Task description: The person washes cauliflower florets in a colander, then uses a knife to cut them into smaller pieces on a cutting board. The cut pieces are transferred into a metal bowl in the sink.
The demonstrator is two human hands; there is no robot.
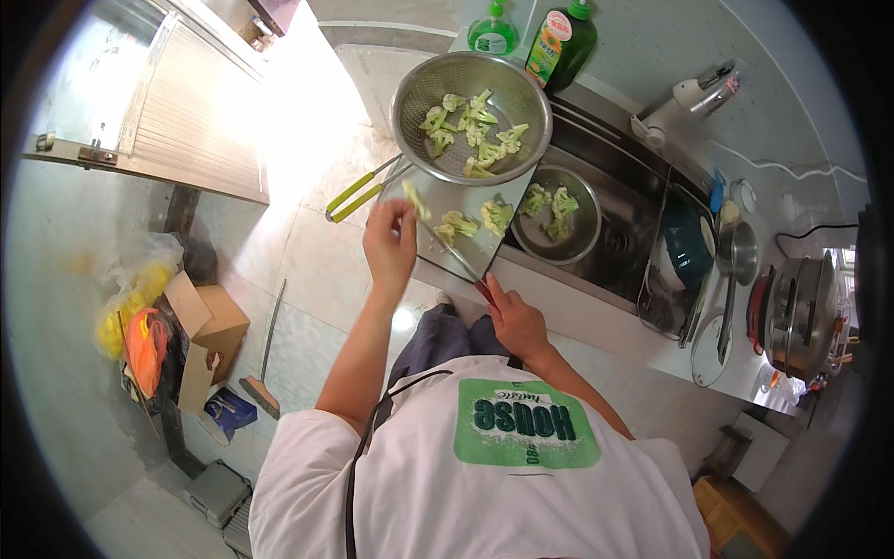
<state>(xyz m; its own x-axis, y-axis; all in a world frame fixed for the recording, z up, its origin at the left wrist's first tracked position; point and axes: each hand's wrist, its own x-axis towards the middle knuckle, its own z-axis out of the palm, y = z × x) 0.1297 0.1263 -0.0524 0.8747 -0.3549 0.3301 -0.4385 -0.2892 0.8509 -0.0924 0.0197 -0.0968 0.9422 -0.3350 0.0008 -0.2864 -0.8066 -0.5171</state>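
My left hand point(390, 241) pinches a cauliflower floret point(417, 200), slightly blurred, above the left side of a cutting board point(485, 244). My right hand point(518, 320) grips the dark red handle of a knife point(461, 261). The blade slants across the board, its tip close to the held floret. Cut cauliflower pieces point(457, 223) lie beside the blade, and another floret point(497, 216) sits near the board's right edge. Beyond the board, a perforated steel colander point(482, 178) contains several florets. A steel bowl point(598, 216) in the sink holds larger cauliflower pieces.
A lime-green looped handle point(353, 199) juts left from beneath the colander. Two green pump bottles point(492, 31) stand behind it. The sink point(628, 189) has a faucet point(653, 129) and a wire rack holding a dark bowl point(681, 241). Pots point(796, 318) stand farther right.
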